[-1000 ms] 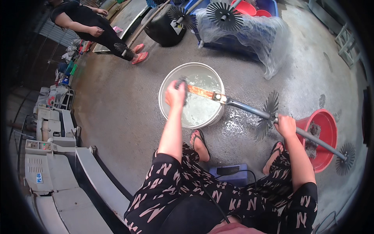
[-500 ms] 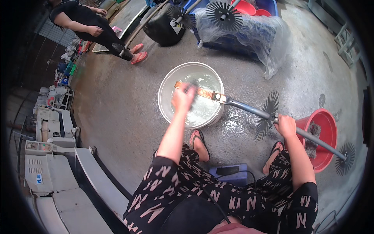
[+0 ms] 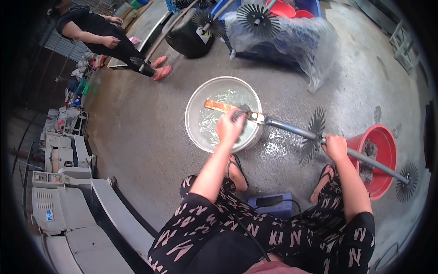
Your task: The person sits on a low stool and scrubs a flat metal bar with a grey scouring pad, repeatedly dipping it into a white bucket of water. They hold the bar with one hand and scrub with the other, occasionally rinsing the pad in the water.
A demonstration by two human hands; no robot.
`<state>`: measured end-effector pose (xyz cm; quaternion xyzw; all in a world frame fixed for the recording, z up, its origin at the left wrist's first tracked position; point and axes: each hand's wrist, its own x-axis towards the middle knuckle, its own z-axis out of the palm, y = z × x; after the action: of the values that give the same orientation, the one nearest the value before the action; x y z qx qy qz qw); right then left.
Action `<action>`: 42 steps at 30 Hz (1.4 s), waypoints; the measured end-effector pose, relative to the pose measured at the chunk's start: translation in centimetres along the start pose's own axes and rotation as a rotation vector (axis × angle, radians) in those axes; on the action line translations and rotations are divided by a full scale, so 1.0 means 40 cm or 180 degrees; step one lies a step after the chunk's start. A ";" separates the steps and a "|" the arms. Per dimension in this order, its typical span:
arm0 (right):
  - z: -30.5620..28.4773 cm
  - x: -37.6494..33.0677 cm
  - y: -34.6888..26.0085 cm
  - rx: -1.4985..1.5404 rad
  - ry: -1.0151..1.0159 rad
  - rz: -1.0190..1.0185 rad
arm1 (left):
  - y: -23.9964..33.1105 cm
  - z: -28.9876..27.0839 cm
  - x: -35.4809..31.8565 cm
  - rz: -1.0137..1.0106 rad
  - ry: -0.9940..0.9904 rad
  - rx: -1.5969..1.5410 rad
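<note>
A long grey metal pole (image 3: 292, 128) lies across my view, its far-left end fitted with a flat, orange-brown metal strip (image 3: 218, 106) over a white bucket (image 3: 188, 125) of water. My left hand (image 3: 230, 125) presses a dark, fuzzy scouring pad (image 3: 244, 110) onto the strip, close to its bolted joint; the fingers curl around the pad and partly hide it. My right hand (image 3: 336, 147) is wrapped around the pole, just right of a black spiky disc (image 3: 314, 134). A second spiky disc (image 3: 406, 182) sits on the pole's right end.
To the right, a red bucket (image 3: 388, 173) under the pole contains grey fuzzy material. A bluish box (image 3: 278, 208) with a cable lies between my feet. Ahead are a plastic-draped blue bin (image 3: 273, 50) and a black jerrycan (image 3: 187, 39). Another person (image 3: 100, 36) stands far left; grey machinery (image 3: 68, 201) is nearer.
My left hand has slid the scouring pad along the strip, from near its free end rightward toward the bolted joint. My right hand keeps its hold on the pole.
</note>
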<state>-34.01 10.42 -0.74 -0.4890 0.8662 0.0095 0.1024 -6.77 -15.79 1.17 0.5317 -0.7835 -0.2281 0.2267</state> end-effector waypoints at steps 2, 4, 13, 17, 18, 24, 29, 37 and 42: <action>-0.007 0.002 0.004 -0.0087 0.0029 -0.0067 | -0.049 -0.048 0.075 -0.0557 -0.0176 -0.0227; -0.004 0.002 -0.004 -0.0061 0.0024 -0.0065 | -0.063 -0.093 0.128 -0.0876 0.0018 -0.0337; -0.018 -0.002 -0.013 0.0005 -0.0015 -0.0049 | -0.091 -0.069 0.123 -0.0613 0.0026 -0.0455; -0.011 0.002 -0.003 0.0057 0.0068 -0.0073 | -0.008 0.004 0.021 -0.0160 -0.0057 -0.0117; -0.008 -0.002 -0.001 0.0064 0.0089 -0.0121 | -0.001 -0.002 0.016 -0.0176 -0.0149 -0.0040; -0.008 0.003 -0.008 0.0064 0.0012 -0.0065 | -0.036 -0.028 0.075 -0.0569 0.0162 -0.0208; -0.012 0.001 0.003 -0.0051 0.0028 -0.0063 | -0.044 -0.054 0.101 -0.0540 0.0030 -0.0102; -0.005 -0.001 -0.004 -0.0083 -0.0014 -0.0028 | -0.014 -0.050 0.103 -0.0432 -0.0179 -0.0079; 0.008 0.001 -0.009 -0.0001 0.0008 -0.0056 | -0.037 -0.002 0.049 0.0104 0.0001 0.0029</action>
<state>-33.66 10.23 -1.01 -0.4966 0.8620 0.0081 0.1013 -6.30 -18.12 0.58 0.5199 -0.7931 -0.2208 0.2281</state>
